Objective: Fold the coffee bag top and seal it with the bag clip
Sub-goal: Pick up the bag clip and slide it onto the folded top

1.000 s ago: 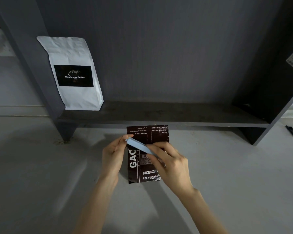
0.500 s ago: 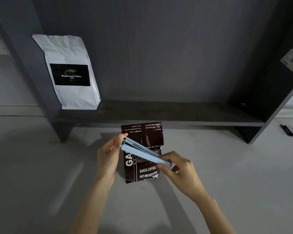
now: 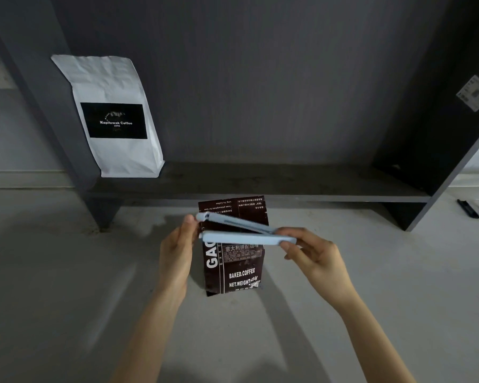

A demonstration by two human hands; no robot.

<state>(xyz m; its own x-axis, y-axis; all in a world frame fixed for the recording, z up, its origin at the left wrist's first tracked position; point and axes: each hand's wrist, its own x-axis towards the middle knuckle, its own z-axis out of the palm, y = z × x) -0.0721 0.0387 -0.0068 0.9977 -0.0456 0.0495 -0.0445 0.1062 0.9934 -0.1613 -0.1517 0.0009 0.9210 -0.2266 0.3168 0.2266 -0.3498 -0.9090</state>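
Note:
A dark brown coffee bag (image 3: pixel 234 268) stands upright on the pale counter, its top folded over toward me. A long light-blue bag clip (image 3: pixel 244 235) lies across the fold with its two arms spread apart in a narrow V. The arms join at the right end. My left hand (image 3: pixel 177 252) pinches the clip's left end beside the bag's left edge. Fingers of my right hand (image 3: pixel 313 254) grip the clip's joined right end.
A white coffee bag (image 3: pixel 114 117) with a black label stands at the left end of a low dark shelf (image 3: pixel 274 186) behind the brown bag. The shelf's dark side panels rise at left and right. A small black object (image 3: pixel 468 208) lies at far right.
The clip was shut and slanted in front of the bag. Its arms have spread apart and it has swung level across the fold. My right hand moved right along it.

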